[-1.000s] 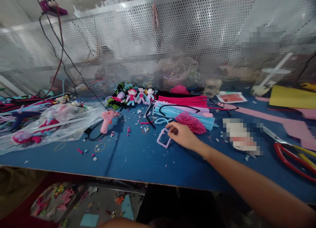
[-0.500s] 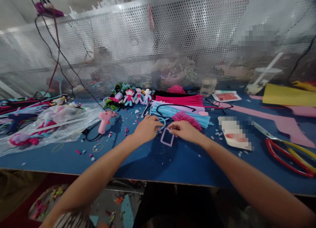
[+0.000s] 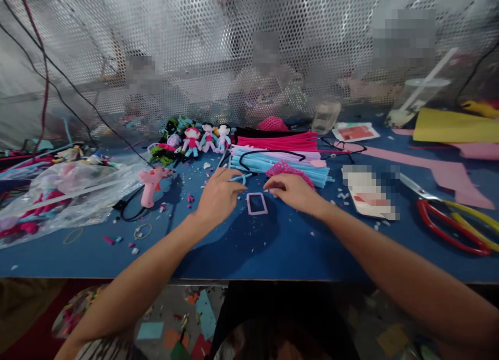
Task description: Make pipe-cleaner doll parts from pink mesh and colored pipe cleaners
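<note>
A small purple rectangular frame (image 3: 256, 203) lies flat on the blue table (image 3: 241, 251), between my two hands and touching neither. My left hand (image 3: 217, 196) is just to its left, fingers closed in a pinch on a light blue pipe-cleaner piece (image 3: 240, 178). My right hand (image 3: 293, 191) rests to the frame's right with its fingers curled together. The fingertips sit at the edge of a pink mesh piece (image 3: 289, 169), and what they hold, if anything, is hidden.
Bundles of pink, lilac and blue pipe cleaners (image 3: 280, 151) lie behind the hands, and small dolls (image 3: 206, 137) further back. A pink glue gun (image 3: 150, 182) and plastic bag (image 3: 66, 194) are left; red-handled scissors (image 3: 452, 222) and a yellow sheet (image 3: 452, 126) are right. People sit behind the perforated screen (image 3: 218, 48).
My left hand came in from below to the blue pipe-cleaner piece. My right hand let go of the purple frame, which now lies flat. The view tilted downward.
</note>
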`<state>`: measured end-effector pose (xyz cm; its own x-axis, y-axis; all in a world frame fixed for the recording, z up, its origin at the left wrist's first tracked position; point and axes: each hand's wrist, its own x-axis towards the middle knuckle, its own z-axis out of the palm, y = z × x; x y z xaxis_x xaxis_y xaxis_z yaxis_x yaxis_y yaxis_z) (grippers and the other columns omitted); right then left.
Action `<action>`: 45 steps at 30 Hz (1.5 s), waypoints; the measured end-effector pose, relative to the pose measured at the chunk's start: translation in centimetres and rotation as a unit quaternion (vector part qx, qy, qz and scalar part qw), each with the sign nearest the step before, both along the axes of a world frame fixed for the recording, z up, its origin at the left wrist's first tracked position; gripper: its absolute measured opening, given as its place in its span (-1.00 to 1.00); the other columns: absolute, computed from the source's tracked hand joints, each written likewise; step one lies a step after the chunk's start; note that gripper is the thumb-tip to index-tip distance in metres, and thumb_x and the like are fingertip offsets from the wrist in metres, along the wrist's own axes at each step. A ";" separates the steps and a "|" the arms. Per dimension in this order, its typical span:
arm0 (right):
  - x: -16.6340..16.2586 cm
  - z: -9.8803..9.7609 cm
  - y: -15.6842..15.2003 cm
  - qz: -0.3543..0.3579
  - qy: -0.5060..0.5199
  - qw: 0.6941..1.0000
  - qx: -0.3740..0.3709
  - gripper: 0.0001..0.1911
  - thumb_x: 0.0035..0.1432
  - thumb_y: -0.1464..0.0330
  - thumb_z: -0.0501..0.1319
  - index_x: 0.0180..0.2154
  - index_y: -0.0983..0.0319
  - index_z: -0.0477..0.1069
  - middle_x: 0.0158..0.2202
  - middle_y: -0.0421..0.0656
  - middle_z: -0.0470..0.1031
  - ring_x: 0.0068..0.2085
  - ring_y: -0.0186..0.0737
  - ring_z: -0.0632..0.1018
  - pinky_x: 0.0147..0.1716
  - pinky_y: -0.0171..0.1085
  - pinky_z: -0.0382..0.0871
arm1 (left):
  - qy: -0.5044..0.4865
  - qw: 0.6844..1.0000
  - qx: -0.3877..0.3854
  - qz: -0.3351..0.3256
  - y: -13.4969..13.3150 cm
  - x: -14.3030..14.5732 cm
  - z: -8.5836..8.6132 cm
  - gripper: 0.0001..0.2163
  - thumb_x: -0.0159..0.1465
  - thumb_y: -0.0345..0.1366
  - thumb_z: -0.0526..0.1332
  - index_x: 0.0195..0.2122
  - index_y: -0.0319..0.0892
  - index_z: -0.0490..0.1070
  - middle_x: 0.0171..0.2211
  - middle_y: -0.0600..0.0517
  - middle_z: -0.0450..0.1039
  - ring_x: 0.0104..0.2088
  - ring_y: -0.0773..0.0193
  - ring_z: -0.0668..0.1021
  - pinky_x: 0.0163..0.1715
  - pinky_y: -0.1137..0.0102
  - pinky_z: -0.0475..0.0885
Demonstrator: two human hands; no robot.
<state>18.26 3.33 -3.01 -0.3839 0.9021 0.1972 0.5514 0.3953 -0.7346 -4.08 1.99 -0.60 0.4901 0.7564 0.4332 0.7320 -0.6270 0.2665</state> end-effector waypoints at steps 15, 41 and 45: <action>0.6 -0.9 -1.6 0.110 -0.048 0.992 0.029 -0.82 0.06 0.48 0.22 -0.28 0.16 0.54 -0.32 -0.18 0.50 -0.32 -0.28 0.47 -0.29 -0.29 0.29 | -0.040 0.992 -0.103 -0.061 -3.0 2.4 -3.0 -0.86 0.18 -0.47 0.17 -0.34 -0.16 0.50 -0.26 0.02 0.50 -0.20 0.24 0.48 -0.14 0.32 0.38; 0.7 -1.0 -2.3 0.077 -0.076 0.993 0.042 -0.25 -0.04 0.20 0.33 0.18 0.13 0.15 0.15 -0.03 0.27 0.14 0.04 0.27 0.04 0.02 0.24 | 0.002 0.975 -0.198 -0.097 -0.2 -0.4 -2.0 -0.28 -0.05 -0.09 0.39 0.13 -0.15 0.20 0.11 -0.13 0.29 0.13 -0.01 0.28 0.11 0.02 0.18; 0.4 -1.3 -2.3 0.065 -0.087 0.993 0.034 -0.30 0.01 0.19 0.29 0.18 0.12 0.15 0.13 -0.03 0.30 0.13 0.04 0.28 0.04 0.04 0.24 | -0.006 0.977 -0.197 -0.083 -0.5 -0.3 -2.1 -0.35 -0.01 -0.13 0.37 0.10 -0.13 0.22 0.06 -0.10 0.33 0.09 0.02 0.32 0.09 0.04 0.21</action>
